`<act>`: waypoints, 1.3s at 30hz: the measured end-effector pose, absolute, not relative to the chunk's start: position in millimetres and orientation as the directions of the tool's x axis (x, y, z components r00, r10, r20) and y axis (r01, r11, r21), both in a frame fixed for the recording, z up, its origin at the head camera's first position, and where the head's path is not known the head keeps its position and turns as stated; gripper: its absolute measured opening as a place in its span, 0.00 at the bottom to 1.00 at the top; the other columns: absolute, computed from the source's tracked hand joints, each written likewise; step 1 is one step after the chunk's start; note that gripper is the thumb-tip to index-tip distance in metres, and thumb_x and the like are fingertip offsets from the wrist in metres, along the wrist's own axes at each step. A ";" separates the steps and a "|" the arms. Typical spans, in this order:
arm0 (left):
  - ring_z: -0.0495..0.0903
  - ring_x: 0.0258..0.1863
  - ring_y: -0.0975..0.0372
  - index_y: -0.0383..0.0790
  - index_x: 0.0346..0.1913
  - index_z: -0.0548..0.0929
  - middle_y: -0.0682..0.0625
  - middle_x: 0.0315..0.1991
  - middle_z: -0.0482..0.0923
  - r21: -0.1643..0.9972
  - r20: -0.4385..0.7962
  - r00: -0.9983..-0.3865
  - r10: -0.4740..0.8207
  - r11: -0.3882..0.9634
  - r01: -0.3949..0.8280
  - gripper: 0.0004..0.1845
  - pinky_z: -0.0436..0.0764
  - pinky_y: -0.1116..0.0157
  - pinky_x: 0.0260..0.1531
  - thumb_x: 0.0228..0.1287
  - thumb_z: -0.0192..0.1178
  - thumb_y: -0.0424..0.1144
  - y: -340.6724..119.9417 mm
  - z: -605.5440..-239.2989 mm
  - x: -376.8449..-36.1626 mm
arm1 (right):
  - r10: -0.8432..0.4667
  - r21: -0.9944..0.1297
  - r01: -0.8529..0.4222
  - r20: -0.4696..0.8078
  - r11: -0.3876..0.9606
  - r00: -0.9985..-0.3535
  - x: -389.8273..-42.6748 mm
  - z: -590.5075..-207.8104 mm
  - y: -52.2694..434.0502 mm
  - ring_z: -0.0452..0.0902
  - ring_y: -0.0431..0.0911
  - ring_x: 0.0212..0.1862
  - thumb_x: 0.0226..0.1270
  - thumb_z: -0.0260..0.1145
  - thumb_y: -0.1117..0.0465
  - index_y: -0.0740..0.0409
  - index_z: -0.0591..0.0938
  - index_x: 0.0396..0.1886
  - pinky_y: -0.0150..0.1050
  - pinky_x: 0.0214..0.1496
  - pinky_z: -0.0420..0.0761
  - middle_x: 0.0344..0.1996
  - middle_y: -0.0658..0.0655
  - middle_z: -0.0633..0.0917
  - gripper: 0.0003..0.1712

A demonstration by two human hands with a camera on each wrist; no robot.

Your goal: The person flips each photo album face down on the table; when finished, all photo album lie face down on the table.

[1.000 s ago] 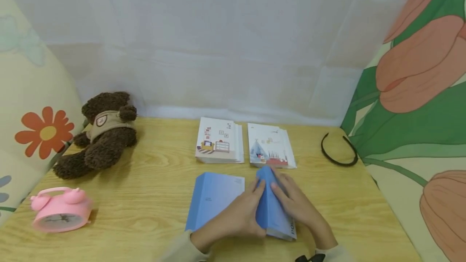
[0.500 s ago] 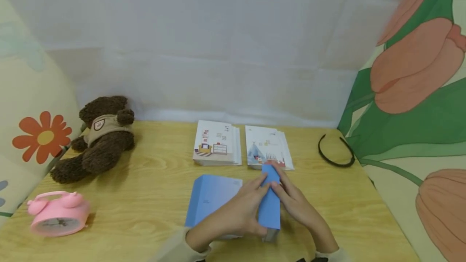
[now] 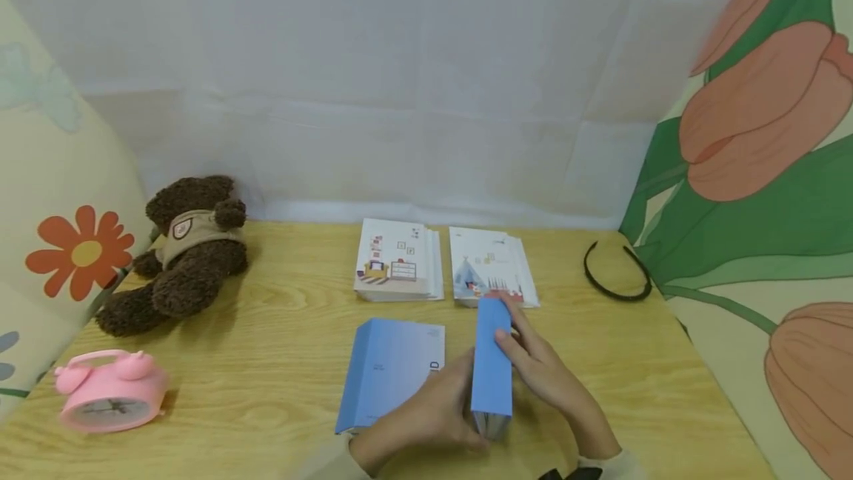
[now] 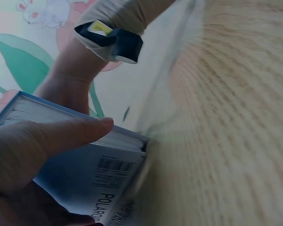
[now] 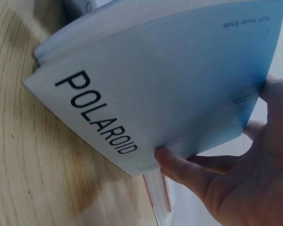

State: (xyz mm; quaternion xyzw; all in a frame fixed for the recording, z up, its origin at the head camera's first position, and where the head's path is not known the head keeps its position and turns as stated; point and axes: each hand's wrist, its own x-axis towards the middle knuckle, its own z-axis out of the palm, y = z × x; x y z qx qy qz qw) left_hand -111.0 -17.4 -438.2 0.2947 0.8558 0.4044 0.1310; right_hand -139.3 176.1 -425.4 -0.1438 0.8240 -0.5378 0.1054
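A blue photo album stands on its opening edge with the spine up, a little right of centre in the head view. POLAROID is printed along its pale cover in the right wrist view. My left hand grips it from the left, thumb across the page edges and the other fingers by the barcoded cover. From the right my right hand holds it, thumb on the spine and fingers around the far end. A second blue album lies flat to the left, partly covered by my left hand.
Behind the albums lie two stacks of white illustrated booklets, a left stack and a right stack. A black headband is at the far right. At left are a brown teddy bear and a pink alarm clock on the wooden table.
The held album has tipped from a lean to upright, its spine now facing up. My left hand has slid lower and toward the near end, while the right stays around the far part.
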 end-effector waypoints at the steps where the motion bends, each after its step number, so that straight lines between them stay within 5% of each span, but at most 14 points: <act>1: 0.67 0.62 0.62 0.50 0.74 0.51 0.54 0.66 0.66 0.756 0.008 -0.793 0.609 0.515 0.404 0.64 0.68 0.57 0.61 0.31 0.80 0.44 -15.7 -440.4 -111.6 | -0.336 -0.920 -0.104 -0.032 0.378 -0.941 -139.1 -425.6 177.0 0.52 0.55 0.72 0.73 0.47 0.43 0.20 0.46 0.71 0.59 0.68 0.59 0.74 0.49 0.52 0.32; 5: 0.72 0.59 0.58 0.42 0.71 0.60 0.50 0.62 0.72 0.692 -0.023 -0.821 0.571 0.602 0.399 0.57 0.71 0.55 0.54 0.32 0.78 0.48 -9.1 -442.7 -112.8 | -0.290 -0.949 -0.028 -0.068 0.314 -0.954 -138.3 -426.9 185.8 0.59 0.60 0.68 0.71 0.50 0.43 0.23 0.48 0.72 0.55 0.63 0.69 0.72 0.60 0.57 0.34; 12: 0.66 0.64 0.47 0.27 0.70 0.56 0.33 0.69 0.58 0.609 -0.053 -0.843 0.536 0.687 0.398 0.57 0.72 0.53 0.60 0.38 0.74 0.49 0.7 -439.3 -112.5 | -0.247 -0.965 0.003 -0.071 0.264 -0.966 -137.0 -428.1 212.7 0.62 0.58 0.66 0.72 0.50 0.46 0.43 0.52 0.75 0.50 0.61 0.73 0.71 0.61 0.59 0.35; 19: 0.66 0.63 0.43 0.29 0.69 0.60 0.32 0.68 0.59 0.410 -0.028 -0.860 0.510 0.790 0.456 0.54 0.68 0.47 0.61 0.40 0.71 0.56 15.0 -442.1 -107.7 | -0.141 -0.863 0.010 -0.094 0.504 -0.986 -134.7 -432.7 223.1 0.70 0.58 0.61 0.66 0.57 0.40 0.51 0.59 0.72 0.50 0.55 0.78 0.69 0.61 0.65 0.40; 26: 0.66 0.63 0.44 0.33 0.68 0.63 0.35 0.69 0.57 0.221 -0.080 -0.846 0.527 0.837 0.501 0.51 0.69 0.46 0.59 0.45 0.68 0.60 25.5 -447.1 -104.8 | -0.168 -0.694 -0.101 -0.028 0.713 -0.985 -131.7 -446.1 224.9 0.65 0.60 0.65 0.69 0.59 0.54 0.69 0.66 0.66 0.53 0.66 0.65 0.63 0.67 0.71 0.32; 32: 0.62 0.66 0.44 0.35 0.69 0.61 0.35 0.70 0.56 0.267 -0.057 -0.845 0.532 0.824 0.500 0.53 0.67 0.43 0.59 0.43 0.68 0.61 8.3 -438.5 -103.5 | -0.155 -0.645 -0.134 0.024 0.753 -0.988 -129.9 -441.1 219.6 0.63 0.62 0.66 0.68 0.59 0.53 0.69 0.64 0.67 0.57 0.67 0.62 0.64 0.69 0.69 0.34; 39: 0.56 0.68 0.41 0.31 0.70 0.57 0.33 0.70 0.54 0.424 0.087 -0.913 0.398 0.815 0.395 0.62 0.61 0.39 0.62 0.33 0.74 0.60 -61.6 -417.0 -97.7 | -0.220 -0.528 -0.278 0.171 0.802 -0.960 -137.4 -416.6 175.1 0.56 0.63 0.69 0.66 0.59 0.46 0.52 0.65 0.70 0.65 0.67 0.56 0.68 0.65 0.64 0.35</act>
